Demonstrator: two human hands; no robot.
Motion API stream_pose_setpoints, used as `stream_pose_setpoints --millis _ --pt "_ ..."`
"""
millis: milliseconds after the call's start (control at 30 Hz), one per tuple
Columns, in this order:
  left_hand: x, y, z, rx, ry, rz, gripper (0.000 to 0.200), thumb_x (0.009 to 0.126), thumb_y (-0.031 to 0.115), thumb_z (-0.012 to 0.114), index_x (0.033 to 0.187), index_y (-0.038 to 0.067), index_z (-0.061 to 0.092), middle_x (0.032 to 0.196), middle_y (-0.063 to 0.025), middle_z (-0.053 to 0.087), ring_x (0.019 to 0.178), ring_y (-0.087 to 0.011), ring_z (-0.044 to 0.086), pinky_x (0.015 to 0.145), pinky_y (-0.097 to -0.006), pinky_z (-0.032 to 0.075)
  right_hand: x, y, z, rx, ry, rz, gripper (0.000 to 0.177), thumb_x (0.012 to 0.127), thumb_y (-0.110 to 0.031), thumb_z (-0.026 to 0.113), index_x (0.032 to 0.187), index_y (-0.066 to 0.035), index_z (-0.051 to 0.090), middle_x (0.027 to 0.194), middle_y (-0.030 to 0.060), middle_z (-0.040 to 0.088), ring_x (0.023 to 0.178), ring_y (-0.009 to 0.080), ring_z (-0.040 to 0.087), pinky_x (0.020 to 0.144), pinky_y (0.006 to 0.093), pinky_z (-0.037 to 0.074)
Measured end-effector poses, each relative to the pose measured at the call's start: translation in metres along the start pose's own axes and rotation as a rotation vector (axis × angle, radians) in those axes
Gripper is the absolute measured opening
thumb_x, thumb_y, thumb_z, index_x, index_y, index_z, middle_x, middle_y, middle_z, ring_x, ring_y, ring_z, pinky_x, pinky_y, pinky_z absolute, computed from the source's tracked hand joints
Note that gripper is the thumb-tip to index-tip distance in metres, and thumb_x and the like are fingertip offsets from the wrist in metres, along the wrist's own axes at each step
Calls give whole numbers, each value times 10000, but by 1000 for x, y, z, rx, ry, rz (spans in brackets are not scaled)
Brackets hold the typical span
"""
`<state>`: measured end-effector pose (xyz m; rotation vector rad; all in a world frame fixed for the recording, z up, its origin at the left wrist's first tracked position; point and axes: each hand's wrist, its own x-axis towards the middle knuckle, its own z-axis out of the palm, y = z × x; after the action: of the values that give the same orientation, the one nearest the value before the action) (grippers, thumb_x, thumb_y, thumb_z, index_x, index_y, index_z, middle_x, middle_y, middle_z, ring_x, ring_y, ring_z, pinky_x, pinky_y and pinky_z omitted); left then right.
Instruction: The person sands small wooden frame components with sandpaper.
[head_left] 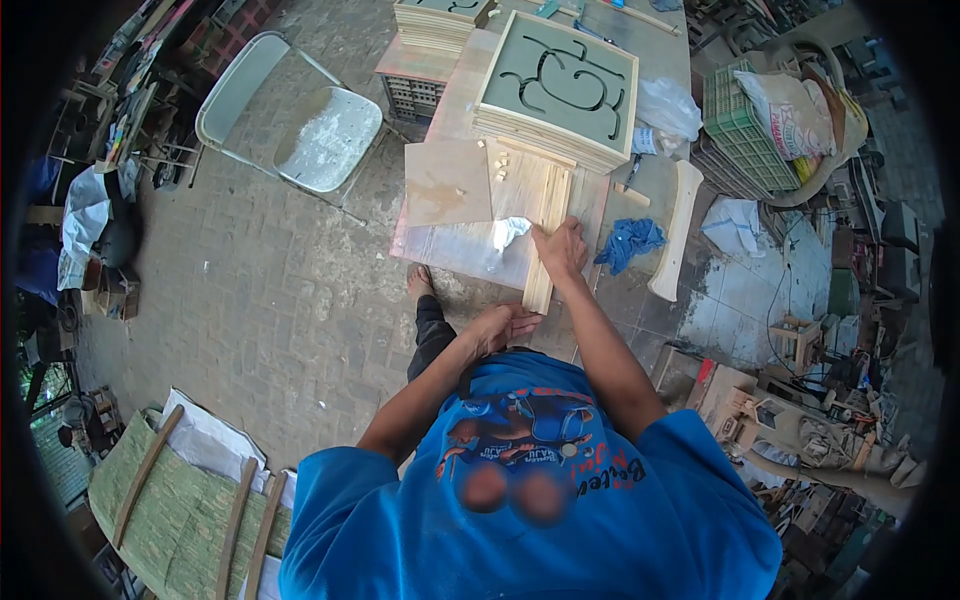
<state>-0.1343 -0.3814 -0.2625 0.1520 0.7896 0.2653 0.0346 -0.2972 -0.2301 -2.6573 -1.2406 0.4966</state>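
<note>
A bundle of long pale wooden strips (552, 206) lies on the work table, its near end sticking out past the table edge. My right hand (564, 250) is closed round the strips from the right, at about their middle. At their near end, my left hand (506, 326) has its fingers spread out by the strip ends, palm up, holding nothing that I can see. A white crumpled cloth (510, 232) lies just left of the strips. Beyond them stands a stack of wooden frames (556, 85) with a green panel and black curved shapes on top.
A thin brown board (447, 183) lies at the table's left. Right of the strips are a blue cloth (631, 243) and a long pale board (678, 232). A folding chair (330, 140) stands to the left, green crates (745, 130) at the right.
</note>
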Motion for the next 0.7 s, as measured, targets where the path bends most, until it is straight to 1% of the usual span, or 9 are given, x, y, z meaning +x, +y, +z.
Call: stream_pose_setpoints --millis 67,133,267,333,367,433,533,667,700 --pt "1 1 0 -20 17 -4 282 955 29 462 1210 -80 513 1163 -171 636 1058 -256 656 933 -348 538 2 -1 2 8 14 -25 663 779 -494 700 1130 36 510 1125 260 575 1005 423 642 844 479 539" --pt "3 3 1 -129 47 15 208 949 10 448 1121 -82 521 1124 -212 647 1033 -292 668 913 -354 563 6 -2 3 17 34 -45 655 786 -490 696 1128 37 510 1123 257 571 999 426 642 840 483 539" --pt "8 7 0 -175 65 -2 190 944 24 457 1086 -81 528 1140 -242 643 1025 -315 671 907 -368 569 9 -4 6 29 43 -46 647 801 -491 688 1128 38 508 1143 246 561 990 437 637 833 494 538" --pt "14 12 -3 -167 63 -57 195 940 32 454 1074 -95 518 1147 -285 630 1033 -364 662 909 -390 570 8 -5 5 32 46 -46 648 804 -495 685 1128 38 507 1152 247 554 989 442 636 833 497 537" --pt "17 16 -6 -168 64 -59 195 940 32 454 1074 -95 518 1147 -285 630 1033 -364 662 909 -390 570 6 -5 5 36 45 -41 644 810 -497 678 1128 36 507 1159 252 548 988 443 635 834 499 534" --pt "22 24 -9 -212 -36 -81 210 929 26 439 1082 -105 498 1178 -331 592 1066 -419 639 920 -444 561 3 -6 3 42 46 -32 640 815 -499 672 1129 34 506 1165 257 541 987 444 635 835 500 532" --pt "16 36 4 -278 16 -113 225 915 4 423 1102 -110 474 1196 -348 559 1100 -444 616 929 -487 547 2 -6 2 63 64 -45 643 825 -498 660 1148 37 507 1172 261 534 992 453 629 845 511 521" --pt "12 37 -4 -391 -34 -152 230 897 -25 440 1114 -99 464 1197 -327 551 1138 -450 595 930 -498 541 4 2 3 118 65 -54 634 844 -475 635 1173 53 518 1137 265 551 1035 447 611 872 513 506" --pt "13 36 -6 -475 -13 -164 232 895 -34 451 1118 -99 462 1179 -314 561 1106 -423 619 921 -485 546 5 8 5 149 76 -60 625 853 -457 623 1190 59 522 1118 265 559 1053 440 605 883 510 501"
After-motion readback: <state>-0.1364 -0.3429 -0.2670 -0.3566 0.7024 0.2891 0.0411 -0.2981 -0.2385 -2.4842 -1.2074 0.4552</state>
